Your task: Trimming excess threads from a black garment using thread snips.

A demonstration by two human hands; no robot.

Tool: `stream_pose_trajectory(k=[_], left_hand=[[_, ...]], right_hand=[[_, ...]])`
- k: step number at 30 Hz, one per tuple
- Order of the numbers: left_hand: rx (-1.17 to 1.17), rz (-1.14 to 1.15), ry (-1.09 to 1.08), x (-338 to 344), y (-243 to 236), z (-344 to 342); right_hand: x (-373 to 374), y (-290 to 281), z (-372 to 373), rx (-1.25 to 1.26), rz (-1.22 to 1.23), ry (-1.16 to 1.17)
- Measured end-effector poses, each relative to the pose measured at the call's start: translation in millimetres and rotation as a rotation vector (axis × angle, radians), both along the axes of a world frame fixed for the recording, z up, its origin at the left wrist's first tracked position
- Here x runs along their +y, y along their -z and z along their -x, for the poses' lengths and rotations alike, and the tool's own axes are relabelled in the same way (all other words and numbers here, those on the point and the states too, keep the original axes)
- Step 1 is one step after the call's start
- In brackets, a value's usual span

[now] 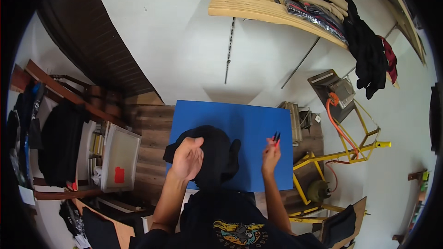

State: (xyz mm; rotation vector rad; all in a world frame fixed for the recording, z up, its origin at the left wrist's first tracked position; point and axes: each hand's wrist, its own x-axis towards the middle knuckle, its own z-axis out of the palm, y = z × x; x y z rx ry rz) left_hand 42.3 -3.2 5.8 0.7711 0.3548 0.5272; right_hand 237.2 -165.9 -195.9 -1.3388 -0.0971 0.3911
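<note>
My right grip (271,155) clasps a red-and-black tool (277,139) right of the black cloth (214,143); nearer left grip (188,160) half-curled, contents unclear.

The black bundle (213,145) is matt cloth, the blue table (260,170) smooth — the shelf (240,1) grained wood, the packet (314,14) glossy plastic.
</note>
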Motion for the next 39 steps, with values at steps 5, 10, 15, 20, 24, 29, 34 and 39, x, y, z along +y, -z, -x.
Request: stream_pose_trajectory(k=[5,10,15,20,24,29,34,39], left_hand=[[-0.019,0.124,0.221,13,-3,-14],[0.183,-0.107,0.146,22,10,-19],[0.082,-0.296,0.238,8,5,-3],[0.269,-0.463,0.528,13,23,27],[0.208,-0.559,0.477,7,21,35],[0.017,-0.248,0.567,-3,17,40],[-0.083,-0.146,0.433,-13,1,40],[-0.2,-0.139,0.51,0,3,50]], right_hand=[[27,-140,57,-0.007,-0.216,-0.541],[36,-163,75,0.151,-0.167,-0.446],[30,-198,73,0.109,-0.181,-0.309],[24,-209,70,0.019,-0.202,-0.297],[20,-209,63,-0.015,-0.189,-0.247],[17,-199,63,-0.014,-0.157,-0.264],[12,-208,71,-0.131,0.078,-0.367],[-6,-209,81,-0.55,-0.036,-0.462]])
